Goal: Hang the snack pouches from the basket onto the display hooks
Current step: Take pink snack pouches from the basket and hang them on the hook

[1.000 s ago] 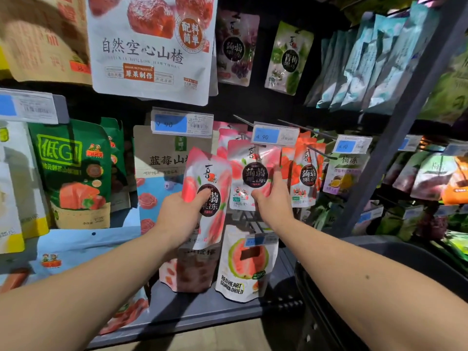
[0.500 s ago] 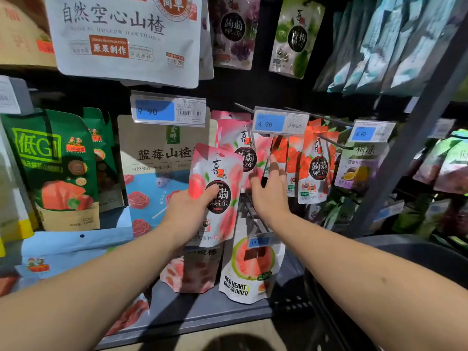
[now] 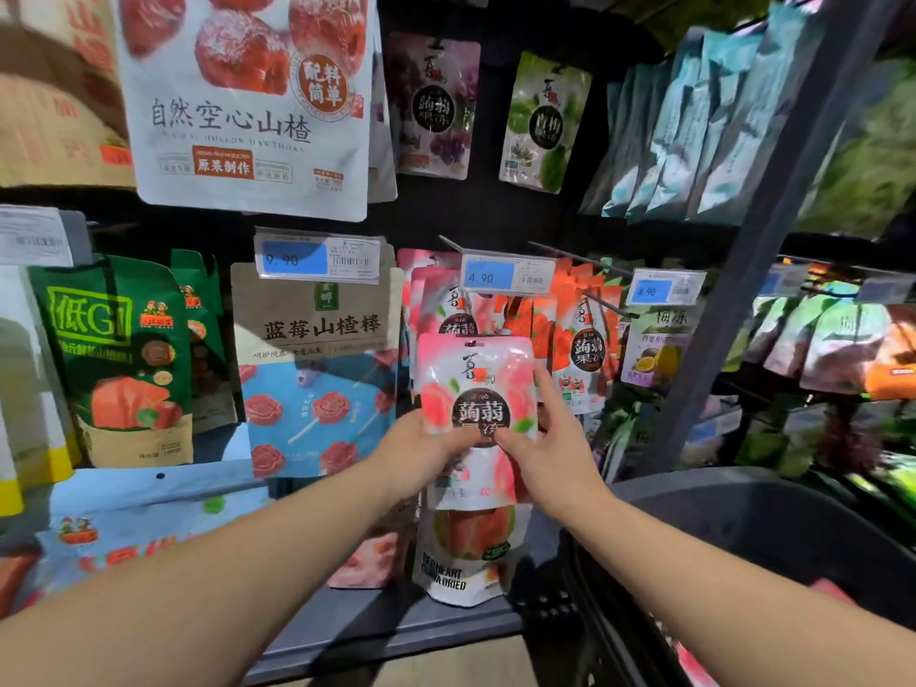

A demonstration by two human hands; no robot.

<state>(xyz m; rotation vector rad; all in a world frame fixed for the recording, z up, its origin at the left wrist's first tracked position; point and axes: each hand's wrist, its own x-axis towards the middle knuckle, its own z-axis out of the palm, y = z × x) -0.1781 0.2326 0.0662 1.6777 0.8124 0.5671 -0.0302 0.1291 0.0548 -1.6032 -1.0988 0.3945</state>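
A: Peach pouch [image 3: 476, 384], position?
B: Straight below the 4.90 price tag [image 3: 505, 275]. It is upright, front face to the camera, and its top edge is lower than the tag. It overlaps the pink pouches [image 3: 436, 300] hanging from the hook [image 3: 450, 242] that carries the tag.

A: Hands?
B: Both grip it. The left hand [image 3: 421, 453] is at its lower left corner, thumb pressed on the front, other fingers hidden behind. The right hand [image 3: 555, 458] is at its lower right, thumb across the dark round label, index finger stretched up the side edge.

A: Against half a second ago?
B: Then the left hand held the pouch alone, tilted, down-left of the tag, while the right hand pressed on the hanging pouches. Now the right hand is off them and on the pouch. The pouch has swung square and moved in under the tag.

A: Surroundings?
B: Red pouches [image 3: 585, 339] hang just right of the tag. A blueberry hawthorn bag [image 3: 317, 369] hangs left of it, and a green bag [image 3: 114, 359] farther left. A big white hawthorn bag [image 3: 248, 101] is above-left. A guava pouch [image 3: 466, 552] stands well below the tag on the grey shelf [image 3: 386, 632]. The dark basket [image 3: 743, 518] sits down-right of the tag, with something pink inside, too blurred to name. A grey upright post [image 3: 773, 230] rises right of the tag, with more hanging packs beyond it.
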